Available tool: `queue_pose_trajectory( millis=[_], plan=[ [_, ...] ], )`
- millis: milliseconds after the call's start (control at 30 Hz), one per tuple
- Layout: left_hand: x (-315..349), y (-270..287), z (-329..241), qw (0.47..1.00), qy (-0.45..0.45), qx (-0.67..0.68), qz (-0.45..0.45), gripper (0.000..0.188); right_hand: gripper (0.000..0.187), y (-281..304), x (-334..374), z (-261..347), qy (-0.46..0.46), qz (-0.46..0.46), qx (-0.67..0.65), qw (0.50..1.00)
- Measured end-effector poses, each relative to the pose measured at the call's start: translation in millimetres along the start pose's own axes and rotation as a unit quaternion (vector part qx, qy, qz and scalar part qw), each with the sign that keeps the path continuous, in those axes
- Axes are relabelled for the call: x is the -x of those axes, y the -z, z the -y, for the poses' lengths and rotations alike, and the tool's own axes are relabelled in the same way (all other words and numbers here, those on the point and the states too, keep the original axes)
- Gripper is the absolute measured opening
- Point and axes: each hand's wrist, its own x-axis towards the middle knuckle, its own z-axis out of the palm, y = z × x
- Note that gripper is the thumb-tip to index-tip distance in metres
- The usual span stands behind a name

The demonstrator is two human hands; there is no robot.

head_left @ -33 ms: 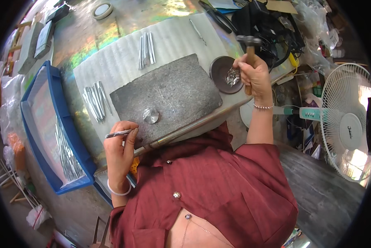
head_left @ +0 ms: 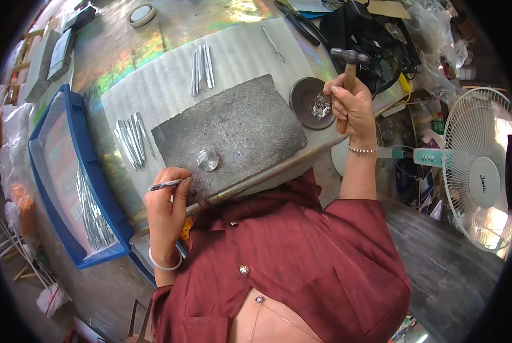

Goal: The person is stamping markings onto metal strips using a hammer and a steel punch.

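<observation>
A: Obs. 1, nearest first. Left hand (head_left: 167,200) is curled around a thin metal rod (head_left: 165,184), pinched between thumb and fingers, tip pointing right. The hand sits at the near edge of the grey stone slab (head_left: 233,128).

B: Confirmed. What lies by the rod tip?

A: A small round metal disc (head_left: 208,159) on the slab, just beside the tip; I cannot tell whether they touch. A long metal bar (head_left: 267,171) runs along the slab's near edge, from close to the left hand up to the right.

B: Right hand?

A: Right hand (head_left: 350,106) is closed on the wooden handle of a hammer (head_left: 349,66), head raised, held above and right of the slab, well apart from the disc.

B: Beside it?

A: A dark round bowl (head_left: 304,91) with shiny metal scraps (head_left: 322,106), just left of the right hand.

B: Further out?

A: Two groups of metal strips (head_left: 131,142) (head_left: 201,70) on the white ribbed mat (head_left: 239,54). Blue tray (head_left: 39,131) at left holding more strips. Roll of tape (head_left: 141,14) at the far edge. White fan (head_left: 478,171) at right.
</observation>
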Motion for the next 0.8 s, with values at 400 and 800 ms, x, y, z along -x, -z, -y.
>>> queue_pose_trajectory(
  millis=[400, 800],
  plan=[
    [3.5, -20.5, -16.8, 0.883, 0.153, 0.439, -0.061, 0.01, 0.01, -121.9, 54.6, 4.8, -0.153, 0.253, -0.197, 0.935],
    [-2.3, -37.7, -0.8, 0.612, 0.188, 0.767, 0.041, 0.016, 0.011, -159.2, 76.7, 4.2, -0.045, 0.244, -0.057, 0.967]
  ],
)
